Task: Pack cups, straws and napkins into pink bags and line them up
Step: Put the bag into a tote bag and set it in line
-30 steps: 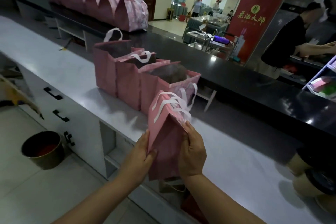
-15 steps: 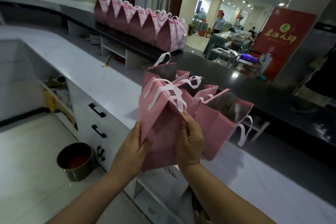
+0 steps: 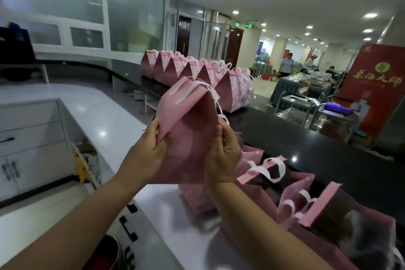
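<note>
I hold a closed pink bag [image 3: 190, 120] with white ribbon handles up in the air, above the white counter [image 3: 105, 114]. My left hand [image 3: 151, 149] grips its left lower edge and my right hand [image 3: 223, 151] grips its right side. Below and to the right, several open pink bags [image 3: 306, 210] stand on the counter. A row of several closed pink bags [image 3: 197, 74] is lined up on the raised black ledge [image 3: 306, 144] beyond. Cups, straws and napkins cannot be made out.
White drawers and cabinets [image 3: 32, 144] stand at the left. A metal bin [image 3: 109, 254] sits on the floor at the bottom. A red banner [image 3: 379, 85], metal trolleys [image 3: 306, 105] and people stand in the hall behind the ledge.
Both hands have lifted the pink bag higher and toward the far row. My view has swung up and left, so the open bags now lie at the lower right.
</note>
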Tool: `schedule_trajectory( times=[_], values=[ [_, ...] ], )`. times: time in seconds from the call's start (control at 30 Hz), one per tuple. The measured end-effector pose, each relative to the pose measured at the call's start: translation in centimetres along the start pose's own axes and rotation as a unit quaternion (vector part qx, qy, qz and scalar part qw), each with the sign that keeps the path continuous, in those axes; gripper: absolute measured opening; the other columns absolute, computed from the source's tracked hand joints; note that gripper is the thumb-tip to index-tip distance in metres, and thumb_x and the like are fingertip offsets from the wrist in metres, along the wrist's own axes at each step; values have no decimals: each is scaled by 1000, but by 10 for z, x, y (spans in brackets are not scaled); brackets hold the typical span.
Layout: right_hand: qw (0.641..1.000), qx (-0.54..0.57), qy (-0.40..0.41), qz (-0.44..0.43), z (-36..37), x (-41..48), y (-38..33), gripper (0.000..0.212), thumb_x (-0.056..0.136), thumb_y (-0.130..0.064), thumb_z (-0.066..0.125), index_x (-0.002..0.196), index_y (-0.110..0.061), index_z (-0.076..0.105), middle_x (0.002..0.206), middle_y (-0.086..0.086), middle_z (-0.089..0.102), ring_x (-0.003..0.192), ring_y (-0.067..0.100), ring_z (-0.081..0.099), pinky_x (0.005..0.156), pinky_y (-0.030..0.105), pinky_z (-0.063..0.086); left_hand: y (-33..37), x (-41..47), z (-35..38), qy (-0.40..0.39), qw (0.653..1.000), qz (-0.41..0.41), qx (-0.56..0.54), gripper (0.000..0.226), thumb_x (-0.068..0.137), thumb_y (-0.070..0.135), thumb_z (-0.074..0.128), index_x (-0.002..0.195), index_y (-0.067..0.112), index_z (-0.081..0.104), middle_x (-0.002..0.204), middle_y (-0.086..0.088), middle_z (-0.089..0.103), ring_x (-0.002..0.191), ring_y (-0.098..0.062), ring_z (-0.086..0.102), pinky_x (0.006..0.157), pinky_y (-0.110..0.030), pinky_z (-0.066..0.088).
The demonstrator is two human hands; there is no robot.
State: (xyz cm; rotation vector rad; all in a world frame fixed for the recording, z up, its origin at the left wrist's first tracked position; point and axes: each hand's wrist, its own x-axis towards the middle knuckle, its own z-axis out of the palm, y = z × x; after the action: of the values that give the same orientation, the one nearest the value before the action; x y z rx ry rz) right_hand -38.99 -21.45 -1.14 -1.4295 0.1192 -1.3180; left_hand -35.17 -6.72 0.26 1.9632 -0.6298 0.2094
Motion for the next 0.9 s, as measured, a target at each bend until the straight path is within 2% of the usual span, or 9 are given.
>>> schedule_trajectory(
  times=[0.1, 0.17, 0.27, 0.5, 0.6, 0.7, 0.83, 0.9],
  values=[
    [1000, -19, -3, -8, 25, 44, 12, 19, 92, -27, 53, 103, -28, 68, 99, -9, 69, 97, 7, 63, 87, 32, 50, 2, 50, 6, 38, 995, 21, 95, 45, 96, 45, 30, 138, 32, 38, 112, -9, 63, 96, -30, 57, 80, -39, 45],
    [999, -37, 3, 0, 38, 66, 22, 19, 93, -21, 55, 104, -19, 70, 98, -4, 71, 94, 9, 63, 86, 30, 51, 3, 75, 10, 56, 990, 15, 128, 43, 97, 42, 28, 135, 30, 43, 106, -13, 64, 93, -33, 57, 77, -39, 44],
    [999, -44, 11, 16, 49, 92, 33, 21, 94, -17, 54, 106, -9, 69, 101, 5, 70, 95, 14, 63, 88, 34, 51, 4, 105, 16, 69, 987, 17, 146, 44, 96, 44, 26, 136, 32, 42, 111, -13, 64, 96, -36, 56, 77, -39, 43],
    [995, -54, 79, -16, 58, 156, 54, 21, 95, -16, 51, 98, -4, 68, 88, 4, 67, 82, 8, 58, 80, 36, 51, 13, 191, 43, 68, 982, 128, 122, 46, 95, 47, 30, 137, 32, 42, 120, -5, 62, 103, -34, 57, 75, -36, 41],
    [990, -67, 117, -41, 55, 186, 64, 18, 96, -15, 50, 93, -14, 68, 80, -8, 63, 75, 1, 56, 69, 23, 49, 17, 233, 63, 41, 979, 170, 102, 44, 95, 46, 32, 135, 31, 44, 118, -5, 63, 101, -33, 58, 75, -36, 40],
    [976, -112, 173, -68, 50, 213, 76, 21, 97, -16, 49, 98, -8, 69, 80, -13, 63, 73, -7, 56, 68, 13, 46, 20, 275, 88, -20, 973, 216, 79, 45, 96, 48, 29, 133, 30, 46, 114, -4, 64, 98, -32, 58, 76, -38, 43],
    [945, -200, 247, -77, 41, 234, 103, 21, 96, -18, 50, 98, -9, 69, 82, -14, 63, 73, -11, 55, 71, 15, 45, 11, 325, 127, -134, 953, 264, 67, 43, 96, 46, 31, 132, 29, 45, 110, -5, 64, 98, -32, 58, 74, -38, 44],
    [928, -246, 272, -72, 37, 238, 120, 21, 96, -18, 50, 101, -11, 69, 88, -8, 67, 81, -4, 59, 76, 20, 48, 2, 343, 147, -192, 936, 288, 56, 38, 96, 41, 32, 130, 30, 46, 102, -8, 64, 93, -33, 58, 72, -41, 47]
  ],
)
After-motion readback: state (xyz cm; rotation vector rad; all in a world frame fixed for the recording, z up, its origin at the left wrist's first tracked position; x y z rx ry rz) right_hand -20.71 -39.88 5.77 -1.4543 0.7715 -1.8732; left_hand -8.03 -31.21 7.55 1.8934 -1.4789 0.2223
